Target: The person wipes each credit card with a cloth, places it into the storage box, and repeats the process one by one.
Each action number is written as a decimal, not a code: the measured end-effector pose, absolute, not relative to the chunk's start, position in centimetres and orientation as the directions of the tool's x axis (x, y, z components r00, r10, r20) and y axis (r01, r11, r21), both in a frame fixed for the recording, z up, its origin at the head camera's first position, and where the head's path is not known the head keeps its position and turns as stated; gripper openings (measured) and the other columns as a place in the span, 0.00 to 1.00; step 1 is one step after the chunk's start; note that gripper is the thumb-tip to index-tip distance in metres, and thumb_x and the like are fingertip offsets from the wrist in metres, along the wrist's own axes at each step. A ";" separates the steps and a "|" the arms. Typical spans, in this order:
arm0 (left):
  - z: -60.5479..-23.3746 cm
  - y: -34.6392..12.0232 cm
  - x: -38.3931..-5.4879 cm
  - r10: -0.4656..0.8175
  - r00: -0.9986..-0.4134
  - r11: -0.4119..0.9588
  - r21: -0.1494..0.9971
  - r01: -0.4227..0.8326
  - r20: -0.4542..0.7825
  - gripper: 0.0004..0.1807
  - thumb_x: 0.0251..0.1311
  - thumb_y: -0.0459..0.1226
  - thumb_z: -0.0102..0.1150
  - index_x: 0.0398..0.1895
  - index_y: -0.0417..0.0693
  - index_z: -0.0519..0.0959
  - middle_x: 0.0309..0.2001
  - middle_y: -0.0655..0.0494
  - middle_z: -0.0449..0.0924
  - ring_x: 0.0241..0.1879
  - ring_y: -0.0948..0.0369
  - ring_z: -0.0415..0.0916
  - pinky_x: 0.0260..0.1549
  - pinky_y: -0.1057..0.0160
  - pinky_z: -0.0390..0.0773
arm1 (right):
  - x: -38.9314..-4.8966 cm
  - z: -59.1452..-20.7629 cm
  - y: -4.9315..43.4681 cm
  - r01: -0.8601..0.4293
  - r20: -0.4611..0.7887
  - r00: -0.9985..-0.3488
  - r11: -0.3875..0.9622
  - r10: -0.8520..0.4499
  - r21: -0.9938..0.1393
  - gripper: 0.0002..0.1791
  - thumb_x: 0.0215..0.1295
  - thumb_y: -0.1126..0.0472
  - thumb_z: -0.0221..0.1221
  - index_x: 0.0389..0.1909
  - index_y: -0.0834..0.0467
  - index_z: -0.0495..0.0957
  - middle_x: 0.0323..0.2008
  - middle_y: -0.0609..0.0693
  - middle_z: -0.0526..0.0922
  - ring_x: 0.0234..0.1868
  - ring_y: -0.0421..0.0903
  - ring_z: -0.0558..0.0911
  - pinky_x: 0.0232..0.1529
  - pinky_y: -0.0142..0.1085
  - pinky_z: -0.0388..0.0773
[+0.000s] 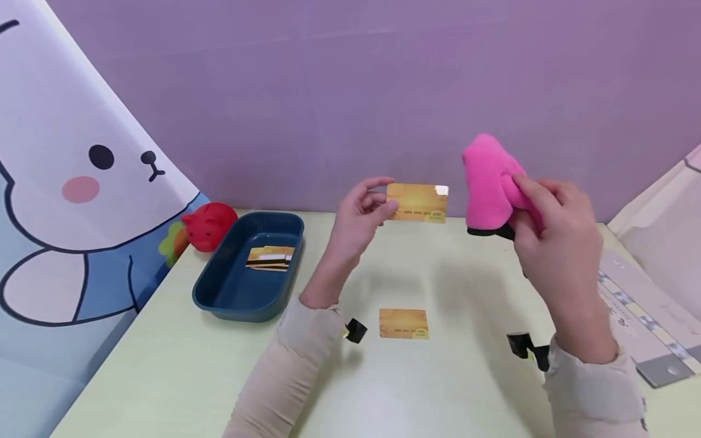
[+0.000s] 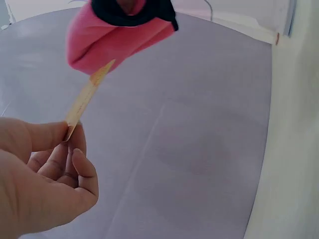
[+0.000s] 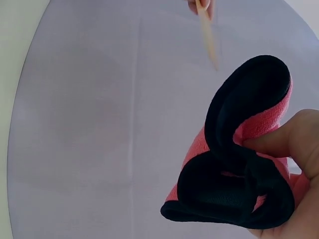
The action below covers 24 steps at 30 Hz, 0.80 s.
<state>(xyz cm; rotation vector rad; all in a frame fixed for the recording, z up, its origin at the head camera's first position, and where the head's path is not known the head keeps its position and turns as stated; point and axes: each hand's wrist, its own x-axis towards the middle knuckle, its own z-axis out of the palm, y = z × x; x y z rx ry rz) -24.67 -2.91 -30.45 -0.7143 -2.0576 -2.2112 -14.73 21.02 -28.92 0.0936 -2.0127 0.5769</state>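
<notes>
Between thumb and fingers, my left hand [image 1: 356,213] pinches the left end of a gold bank card [image 1: 417,204], raised above the table with its printed face toward the head camera. The left wrist view shows that card [image 2: 89,97] nearly edge-on. To its right, my right hand [image 1: 558,237] grips a bunched pink soft cloth piece [image 1: 486,182] with black trim, also in the air. The right wrist view looks into the folded black-edged opening of the pink cloth piece [image 3: 234,184]. A small gap separates card and cloth in the head view. Another gold card [image 1: 404,323] lies flat on the table below.
At the left stands a dark blue tray [image 1: 219,292] with several gold cards [image 1: 269,258] stacked inside. Behind its far left side is a red piggy bank [image 1: 210,225]. A grey and white flat item [image 1: 646,310] lies at the table's right side. A purple backdrop [image 1: 328,103] hangs behind.
</notes>
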 end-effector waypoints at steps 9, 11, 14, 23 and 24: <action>-31.6 -1.4 -24.2 0.295 -0.906 -0.039 0.951 0.305 0.303 0.20 0.66 0.29 0.60 0.60 0.46 0.77 0.34 0.50 0.83 0.27 0.65 0.78 0.28 0.68 0.70 | -15.7 -30.0 17.0 -0.481 0.940 -0.339 0.852 0.040 -0.210 0.19 0.65 0.69 0.60 0.56 0.55 0.83 0.44 0.69 0.82 0.45 0.66 0.78 0.45 0.58 0.76; -31.8 -0.9 -23.7 0.286 -0.904 -0.011 0.944 0.330 0.319 0.18 0.66 0.27 0.58 0.58 0.42 0.77 0.37 0.46 0.82 0.28 0.66 0.76 0.29 0.69 0.72 | -15.9 -30.5 16.2 -0.510 0.940 -0.337 0.850 -0.061 -0.127 0.19 0.65 0.70 0.59 0.55 0.55 0.84 0.44 0.69 0.81 0.42 0.66 0.78 0.41 0.57 0.76; -31.9 -0.2 -23.1 0.280 -0.901 0.016 0.936 0.351 0.333 0.14 0.66 0.26 0.55 0.54 0.37 0.76 0.40 0.42 0.81 0.33 0.66 0.76 0.34 0.71 0.77 | -16.0 -31.1 15.8 -0.539 0.886 -0.404 0.842 -0.228 -0.029 0.21 0.64 0.70 0.59 0.57 0.55 0.83 0.46 0.68 0.79 0.40 0.66 0.76 0.38 0.56 0.72; -31.4 -0.7 -22.6 0.301 -0.918 -0.023 0.965 0.263 0.258 0.22 0.65 0.27 0.56 0.62 0.42 0.73 0.55 0.46 0.78 0.51 0.56 0.78 0.45 0.65 0.80 | -16.0 -31.9 15.9 -0.473 0.793 -0.544 0.881 -0.273 -0.020 0.26 0.61 0.68 0.63 0.62 0.52 0.79 0.52 0.66 0.77 0.44 0.67 0.77 0.37 0.58 0.73; -31.4 -0.7 -22.7 0.311 -0.917 -0.024 0.967 0.254 0.249 0.24 0.65 0.26 0.54 0.65 0.44 0.72 0.55 0.46 0.78 0.51 0.56 0.78 0.44 0.65 0.79 | -16.0 -32.0 15.9 -0.460 0.788 -0.554 0.888 -0.267 -0.023 0.26 0.61 0.67 0.63 0.62 0.51 0.79 0.52 0.66 0.77 0.44 0.67 0.77 0.37 0.58 0.73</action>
